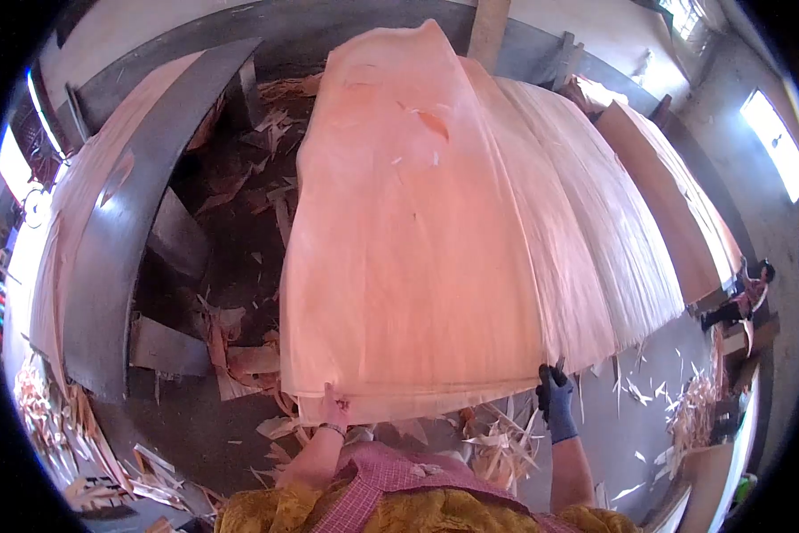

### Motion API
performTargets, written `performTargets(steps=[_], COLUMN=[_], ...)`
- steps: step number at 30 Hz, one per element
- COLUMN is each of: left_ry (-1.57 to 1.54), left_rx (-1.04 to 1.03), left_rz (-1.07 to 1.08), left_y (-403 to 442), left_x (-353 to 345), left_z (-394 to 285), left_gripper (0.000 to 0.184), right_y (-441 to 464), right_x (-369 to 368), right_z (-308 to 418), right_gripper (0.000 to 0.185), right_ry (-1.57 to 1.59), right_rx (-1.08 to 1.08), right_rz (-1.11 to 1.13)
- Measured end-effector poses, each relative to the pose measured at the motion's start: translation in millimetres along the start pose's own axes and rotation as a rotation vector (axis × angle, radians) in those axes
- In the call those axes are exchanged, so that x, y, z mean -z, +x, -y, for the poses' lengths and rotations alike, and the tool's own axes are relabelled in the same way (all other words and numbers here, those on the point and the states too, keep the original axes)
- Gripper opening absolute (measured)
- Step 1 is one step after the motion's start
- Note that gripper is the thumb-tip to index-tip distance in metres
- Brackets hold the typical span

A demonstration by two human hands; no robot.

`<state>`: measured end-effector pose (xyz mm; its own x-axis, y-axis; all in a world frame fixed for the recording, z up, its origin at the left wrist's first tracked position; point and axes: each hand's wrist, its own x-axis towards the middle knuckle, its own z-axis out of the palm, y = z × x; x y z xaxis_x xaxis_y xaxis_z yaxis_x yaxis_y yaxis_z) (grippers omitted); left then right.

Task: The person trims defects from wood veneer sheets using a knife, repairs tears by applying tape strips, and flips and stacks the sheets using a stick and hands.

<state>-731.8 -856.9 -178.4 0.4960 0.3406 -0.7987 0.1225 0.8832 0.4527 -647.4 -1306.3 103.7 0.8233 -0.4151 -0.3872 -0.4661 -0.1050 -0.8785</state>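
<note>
A large, thin, pinkish wood veneer sheet (pixel 417 258) stretches out before me, with a small torn flap near its far end. My left hand (pixel 336 409), bare with a band at the wrist, grips its near edge toward the left corner. At the near right corner, my right hand (pixel 556 400) in a dark blue-grey glove pinches the same edge. Both hands are closed, their fingers partly hidden. Another strip of veneer shows just below the sheet's near edge.
More veneer sheets (pixel 595 204) lie overlapped to the right, with another stack (pixel 675 195) beyond. A grey slab (pixel 115 240) stands on the left. Wood scraps (pixel 506 449) litter the floor. Another person (pixel 744 298) is at far right.
</note>
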Motion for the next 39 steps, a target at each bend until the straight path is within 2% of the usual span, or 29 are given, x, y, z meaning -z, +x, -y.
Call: performTargets(steps=[2,6,7,9,12,15,18,22,25,28,34,37,39], left_ry=[0.026,-0.097,-0.131,-0.274,0.018,-0.006,-0.007,-0.077,-0.268,-0.352,-0.137,-0.319,-0.254], left_rx=[-0.136,-0.178,-0.200,-0.242,-0.365,-0.372,-0.329,-0.354,-0.236,-0.330,-0.376,-0.367,-0.309], left_rz=[-0.035,-0.100,-0.117,-0.119,-0.179,-0.228,-0.270,-0.352,-0.464,-0.371,-0.435,-0.467,-0.545], left_y=[-17,-32,-36,-47,-53,-35,-18,-41,-61,-37,9,6,2], left_x=[-13,-29,-43,-68,-80,-91,-90,-72,-66,-57,-36,-17,-18], left_z=[20,61,67,79,94,108,133,186,208,210,191,194,185], left_gripper=[0.031,0.026,0.026,0.024,0.025,0.021,0.019,0.015,0.014,0.015,0.020,0.021,0.019], right_y=[28,101,101,135,183,215,245,257,247,255,254,238,228], right_x=[24,82,89,113,127,129,131,149,165,150,123,119,119], right_z=[-19,-71,-57,-72,-92,-106,-124,-168,-193,-190,-201,-212,-214], right_gripper=[0.020,0.020,0.021,0.025,0.025,0.026,0.025,0.026,0.025,0.024,0.028,0.027,0.026], right_ry=[0.012,0.046,0.037,0.075,0.092,0.094,0.120,0.082,0.031,-0.035,-0.027,-0.028,-0.063], right_rx=[0.014,-0.004,-0.047,-0.061,-0.092,-0.157,-0.117,-0.139,-0.120,-0.092,-0.085,-0.101,-0.117], right_rz=[0.012,0.061,0.057,0.112,0.142,0.171,0.207,0.193,0.164,0.125,0.169,0.146,0.139])
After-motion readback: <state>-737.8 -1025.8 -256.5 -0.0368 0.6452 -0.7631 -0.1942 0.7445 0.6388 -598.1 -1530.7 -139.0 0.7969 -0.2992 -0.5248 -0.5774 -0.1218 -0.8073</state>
